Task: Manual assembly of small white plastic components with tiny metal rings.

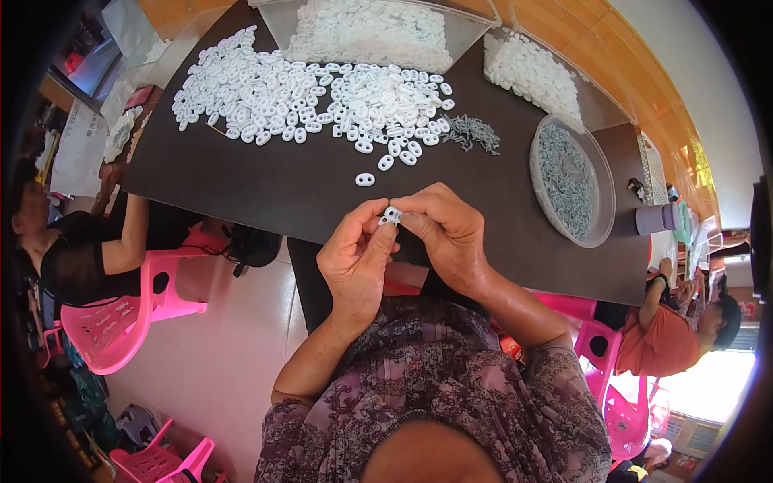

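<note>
Just beyond the table's near edge, my left hand (pixel 353 262) and my right hand (pixel 448 235) meet, thumbs and fingertips pinched on small white two-hole plastic pieces (pixel 391 215). Fingers cover part of them, so how many are held and how they fit together cannot be made out. A single white oval piece with two holes (pixel 365 179) lies on the dark table (pixel 266 185) in front of my fingers. Behind it spreads a heap of similar white two-hole pieces (pixel 266 97), with a second heap (pixel 385 101) to its right.
Small grey screws (pixel 473 134) lie loose beside the heaps. More fill a round clear dish (pixel 605 211) at right, near a grey-purple cylinder (pixel 657 219). Clear bins (pixel 471 40) of white pieces line the back. People sit at left (pixel 88 258) and right (pixel 668 330); pink chairs (pixel 105 334) stand around.
</note>
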The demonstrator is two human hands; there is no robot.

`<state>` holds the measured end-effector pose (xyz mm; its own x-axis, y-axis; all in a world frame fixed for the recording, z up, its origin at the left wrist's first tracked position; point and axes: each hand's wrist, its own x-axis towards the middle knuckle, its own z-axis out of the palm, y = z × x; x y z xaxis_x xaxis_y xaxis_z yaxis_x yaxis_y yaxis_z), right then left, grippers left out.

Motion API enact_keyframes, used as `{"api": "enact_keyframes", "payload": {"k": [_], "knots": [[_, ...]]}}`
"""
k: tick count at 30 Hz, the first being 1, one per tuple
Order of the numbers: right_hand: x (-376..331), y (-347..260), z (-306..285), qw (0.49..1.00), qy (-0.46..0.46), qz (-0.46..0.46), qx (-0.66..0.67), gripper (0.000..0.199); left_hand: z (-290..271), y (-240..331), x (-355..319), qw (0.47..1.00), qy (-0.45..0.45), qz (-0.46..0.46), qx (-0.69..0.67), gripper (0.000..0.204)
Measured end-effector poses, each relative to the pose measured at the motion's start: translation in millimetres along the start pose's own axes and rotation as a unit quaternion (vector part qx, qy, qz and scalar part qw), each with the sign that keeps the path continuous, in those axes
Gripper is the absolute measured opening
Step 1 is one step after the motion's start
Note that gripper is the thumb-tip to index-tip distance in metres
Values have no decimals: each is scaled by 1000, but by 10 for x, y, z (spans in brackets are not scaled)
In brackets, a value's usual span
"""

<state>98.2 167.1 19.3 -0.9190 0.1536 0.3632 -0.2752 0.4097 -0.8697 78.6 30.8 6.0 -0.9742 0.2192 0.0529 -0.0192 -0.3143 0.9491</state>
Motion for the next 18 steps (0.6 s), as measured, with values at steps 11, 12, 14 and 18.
{"api": "enact_keyframes", "payload": {"k": [11,12,14,18], "knots": [[-30,-100,-66,998,-13,-39,-47,23,37,-23,5,999,-16,1,-28,25],[-29,-101,-70,998,-12,-39,-46,23,38,-19,2,999,-18,6,-29,25],[-29,-97,-85,996,-13,-53,-68,22,45,-6,-12,999,-19,2,-27,25],[-66,-54,-117,1000,-5,-28,-13,20,57,43,-39,999,-25,-24,-17,25]]}}
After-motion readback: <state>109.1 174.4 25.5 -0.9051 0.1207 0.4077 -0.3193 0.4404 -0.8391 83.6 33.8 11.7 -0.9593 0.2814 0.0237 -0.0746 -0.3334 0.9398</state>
